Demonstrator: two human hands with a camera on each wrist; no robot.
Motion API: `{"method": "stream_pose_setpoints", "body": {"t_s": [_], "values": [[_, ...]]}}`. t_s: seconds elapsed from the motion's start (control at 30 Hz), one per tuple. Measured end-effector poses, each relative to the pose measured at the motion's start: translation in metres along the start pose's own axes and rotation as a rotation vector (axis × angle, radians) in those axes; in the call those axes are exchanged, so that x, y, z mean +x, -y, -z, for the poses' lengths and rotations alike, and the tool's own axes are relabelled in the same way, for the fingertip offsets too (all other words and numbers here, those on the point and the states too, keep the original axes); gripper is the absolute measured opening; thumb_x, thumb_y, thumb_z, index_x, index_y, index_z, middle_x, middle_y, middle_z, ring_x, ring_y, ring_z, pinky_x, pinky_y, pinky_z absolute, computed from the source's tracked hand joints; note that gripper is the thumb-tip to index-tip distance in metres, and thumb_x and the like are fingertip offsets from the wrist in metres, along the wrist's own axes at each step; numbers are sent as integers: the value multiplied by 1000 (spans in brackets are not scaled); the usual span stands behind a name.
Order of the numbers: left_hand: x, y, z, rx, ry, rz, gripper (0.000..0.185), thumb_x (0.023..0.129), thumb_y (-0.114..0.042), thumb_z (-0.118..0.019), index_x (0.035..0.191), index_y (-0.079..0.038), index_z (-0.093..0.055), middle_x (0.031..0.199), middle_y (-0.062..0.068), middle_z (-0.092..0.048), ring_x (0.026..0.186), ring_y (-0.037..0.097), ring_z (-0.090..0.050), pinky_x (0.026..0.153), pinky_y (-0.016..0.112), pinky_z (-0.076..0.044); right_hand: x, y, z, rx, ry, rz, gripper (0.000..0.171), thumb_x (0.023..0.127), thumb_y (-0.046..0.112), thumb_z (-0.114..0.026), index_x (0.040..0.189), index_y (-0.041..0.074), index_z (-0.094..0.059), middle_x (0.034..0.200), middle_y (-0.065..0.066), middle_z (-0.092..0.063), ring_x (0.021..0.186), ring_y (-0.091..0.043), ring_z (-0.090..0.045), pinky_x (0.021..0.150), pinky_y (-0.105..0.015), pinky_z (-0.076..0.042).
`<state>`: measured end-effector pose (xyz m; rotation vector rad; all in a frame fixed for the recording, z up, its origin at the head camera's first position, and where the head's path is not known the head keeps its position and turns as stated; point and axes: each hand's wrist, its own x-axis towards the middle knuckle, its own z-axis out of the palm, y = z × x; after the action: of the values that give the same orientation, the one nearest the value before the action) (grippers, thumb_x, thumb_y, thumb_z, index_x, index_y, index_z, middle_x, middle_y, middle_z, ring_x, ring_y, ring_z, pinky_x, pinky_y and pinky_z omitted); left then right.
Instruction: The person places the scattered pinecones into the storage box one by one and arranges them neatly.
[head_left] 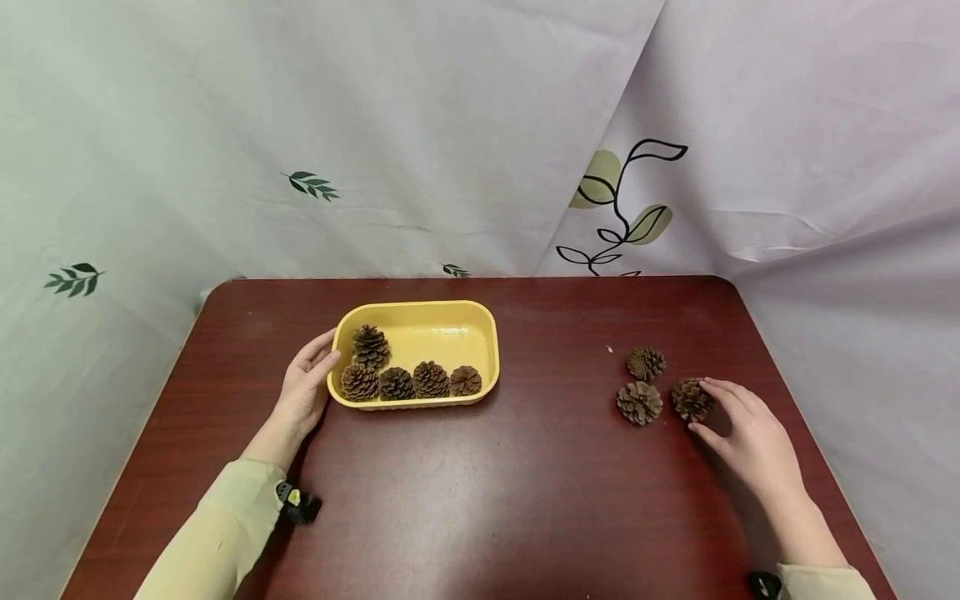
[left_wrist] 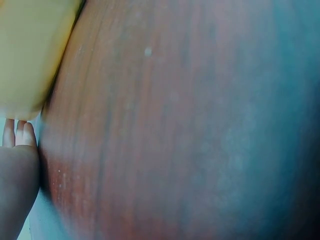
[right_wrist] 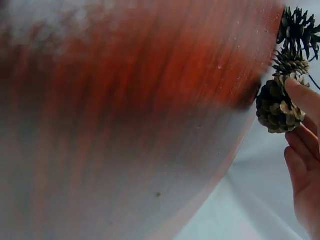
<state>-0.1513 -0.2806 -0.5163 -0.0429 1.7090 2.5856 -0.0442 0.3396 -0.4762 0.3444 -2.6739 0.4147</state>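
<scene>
**Pine cones split between tray and bare desk**

Pine cones lie in two groups. Three sit loose on the right part of the desk (head_left: 480, 500): one at the back (head_left: 646, 363), one nearer the middle (head_left: 639, 402), and the rightmost cone (head_left: 691, 399), which the right hand (head_left: 753, 446) is meeting. Its fingers curl round the far side of that cone with the thumb coming in from the near side, a pinch that looks closed enough to lift; the right wrist view shows a fingertip (right_wrist: 302, 95) laid on the scales. The three loose cones are just beside one another, within easy reach of that hand.

Well apart to the left stands a yellow tray (head_left: 491, 346) holding five more cones: four in a row (head_left: 411, 382) along its near wall and one (head_left: 371, 345) behind the row's left end. That tidy line suggests each cone was set down deliberately.

The left hand (head_left: 306, 392) rests against the tray's left end, fingers fairly straight and relaxed, seemingly to steady the tray from sliding. Behind the desk hangs a pale leaf-printed cloth (head_left: 450, 125).
</scene>
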Motion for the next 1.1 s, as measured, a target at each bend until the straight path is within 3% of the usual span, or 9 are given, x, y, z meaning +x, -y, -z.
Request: {"method": "stream_pose_setpoints", "body": {"t_s": [0.23,0.53,0.87,1.0,1.1], "values": [[1,0,-2,-7,-16,2,36,108,0,-56,129,-25,-71,121,-11,-76,110,1,-71,90,15,-59,5,0,-1,-26,25,-22,72,64,-3,-96,130,-6,-66,129,-26,-67,121,-46,-60,98,-57,-46],[1,0,-2,-2,-18,-5,36,108,1,-55,129,-24,-71,122,-12,-76,111,1,-71,91,15,-58,9,2,1,-14,32,-57,68,66,-5,-93,127,-8,-66,126,-28,-66,118,-49,-60,98,-61,-47],[1,-2,-2,0,-17,-3,36,108,0,-55,128,-25,-71,122,-13,-76,111,0,-71,92,15,-58,8,9,4,52,-54,-97,68,65,-5,-92,129,-4,-67,127,-26,-66,118,-47,-60,93,-57,-45],[1,-2,-2,11,-20,11,34,108,-1,-56,128,-26,-70,122,-14,-75,111,0,-70,91,15,-58,12,17,7,78,-87,-120,68,66,-4,-93,130,-1,-68,126,-24,-67,117,-45,-61,92,-49,-44],[0,-2,-2,8,-17,20,35,108,-1,-56,127,-27,-71,121,-14,-75,109,0,-71,90,15,-58,18,25,10,110,-114,-127,68,66,-5,-92,130,-1,-69,125,-23,-69,116,-43,-62,101,-22,-44]]}}
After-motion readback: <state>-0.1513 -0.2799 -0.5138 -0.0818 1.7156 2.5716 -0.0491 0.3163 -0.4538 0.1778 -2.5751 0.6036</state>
